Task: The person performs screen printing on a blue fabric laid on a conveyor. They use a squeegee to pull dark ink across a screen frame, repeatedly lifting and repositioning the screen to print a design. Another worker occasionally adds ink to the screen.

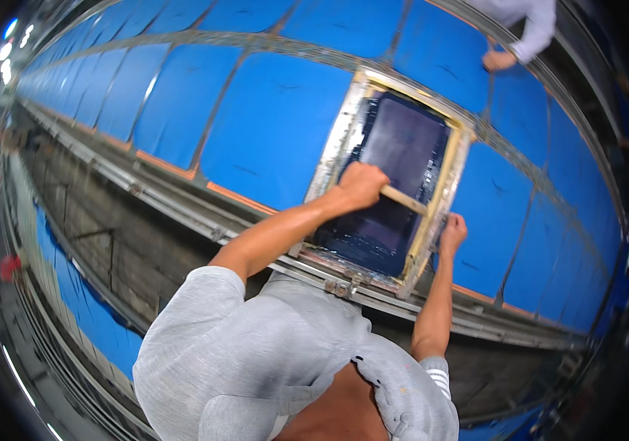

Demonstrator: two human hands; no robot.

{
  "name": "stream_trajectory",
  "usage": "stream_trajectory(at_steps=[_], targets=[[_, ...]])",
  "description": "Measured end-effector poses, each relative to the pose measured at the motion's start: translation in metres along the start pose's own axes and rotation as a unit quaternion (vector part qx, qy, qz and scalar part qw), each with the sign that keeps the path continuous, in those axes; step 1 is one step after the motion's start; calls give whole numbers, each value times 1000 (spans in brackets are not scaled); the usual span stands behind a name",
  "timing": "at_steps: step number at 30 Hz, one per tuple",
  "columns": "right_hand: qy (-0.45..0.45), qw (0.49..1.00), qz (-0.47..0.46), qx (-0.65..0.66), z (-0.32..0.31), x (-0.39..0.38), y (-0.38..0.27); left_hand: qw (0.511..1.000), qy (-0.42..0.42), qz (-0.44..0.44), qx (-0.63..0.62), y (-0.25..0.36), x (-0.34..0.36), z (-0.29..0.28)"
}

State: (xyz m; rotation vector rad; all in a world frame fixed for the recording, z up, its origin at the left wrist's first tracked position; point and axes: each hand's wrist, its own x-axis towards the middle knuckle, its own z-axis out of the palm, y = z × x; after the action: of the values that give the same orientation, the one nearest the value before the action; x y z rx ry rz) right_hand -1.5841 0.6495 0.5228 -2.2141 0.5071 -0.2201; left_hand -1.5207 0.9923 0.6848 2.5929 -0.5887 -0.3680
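A metal printing screen frame (329,140) lies on the long blue-panelled table. Inside it is a dark mesh with glossy dark ink (391,136) along its edges. My left hand (360,184) is closed on the wooden squeegee (405,199), which spans the screen just below its middle. My right hand (454,234) is closed at the outer right side of the frame, apparently on its edge; its fingertips are partly hidden.
Blue panels (270,125) run along the table to both sides, with a metal rail (152,192) on the near edge. A co-worker's hand (500,59) rests on the far side, at upper right. Another rail and blue surface (83,283) lie at the lower left.
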Motion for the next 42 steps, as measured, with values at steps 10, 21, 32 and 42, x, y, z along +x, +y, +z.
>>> stream_trajectory(at_steps=[10, 21, 32, 42], targets=[[2, 999, 51, -2, 16, -16, -45, 987, 59, 42, 146, -82, 148, -26], [5, 996, 59, -63, 14, -9, -45, 970, 27, -231, 66, -11, -29, 16], [25, 997, 50, -47, 21, -4, -53, 997, -8, -41, 71, 57, -179, 64], [3, 997, 68, -44, 22, -8, -51, 980, 156, 64, 104, 11, -58, 57]])
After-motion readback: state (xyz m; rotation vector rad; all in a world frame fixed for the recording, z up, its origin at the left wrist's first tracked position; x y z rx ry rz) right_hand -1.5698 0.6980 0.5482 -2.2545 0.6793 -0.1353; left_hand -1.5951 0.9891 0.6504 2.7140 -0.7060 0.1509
